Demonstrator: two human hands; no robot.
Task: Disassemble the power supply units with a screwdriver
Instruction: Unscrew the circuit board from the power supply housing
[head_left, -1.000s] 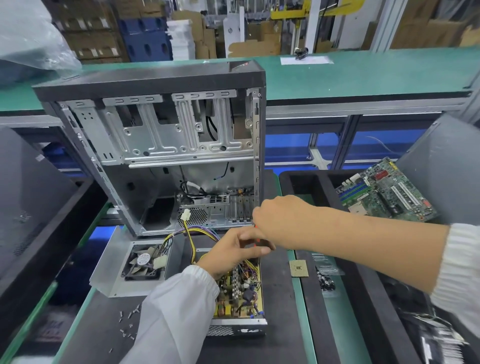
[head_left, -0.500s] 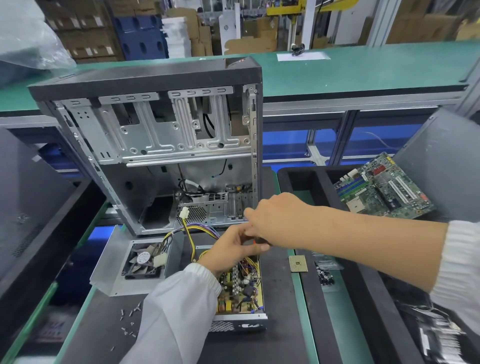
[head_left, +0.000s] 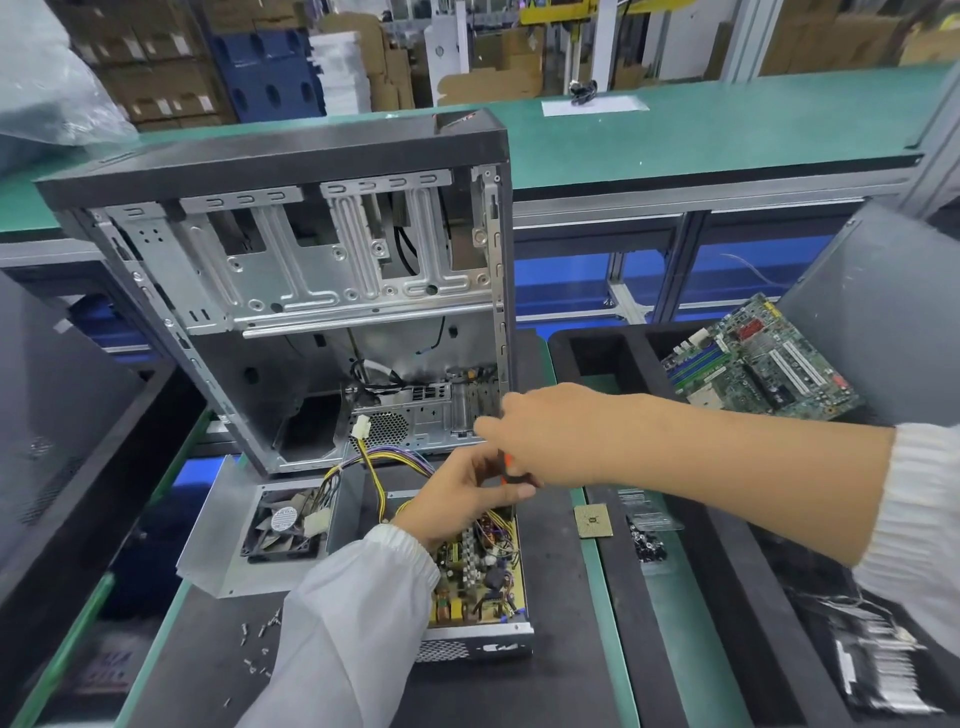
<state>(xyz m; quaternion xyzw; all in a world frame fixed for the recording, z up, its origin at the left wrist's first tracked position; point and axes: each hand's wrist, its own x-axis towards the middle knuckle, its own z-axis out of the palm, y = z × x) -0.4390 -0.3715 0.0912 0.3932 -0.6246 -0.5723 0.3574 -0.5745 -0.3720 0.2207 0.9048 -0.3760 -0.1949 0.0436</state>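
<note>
An opened power supply unit (head_left: 483, 587) lies on the black mat, its yellow circuit board and wires bare. Its grey cover with the fan (head_left: 283, 530) lies open to the left, joined by yellow and black cables (head_left: 374, 462). My right hand (head_left: 540, 431) reaches in from the right and grips the orange and black screwdriver (head_left: 506, 470) over the far end of the board. My left hand (head_left: 457, 499) sits just below it, fingers curled at the screwdriver's shaft. The tip is hidden.
An empty computer case (head_left: 291, 291) stands upright right behind the unit. Several loose screws (head_left: 257, 644) lie on the mat at the front left. A CPU chip (head_left: 592, 519) and a bag of screws (head_left: 647, 535) lie to the right. A motherboard (head_left: 758, 364) leans in the black tray.
Both hands stay together on the screwdriver above the board's far end and have shifted slightly left; the view has tilted a little.
</note>
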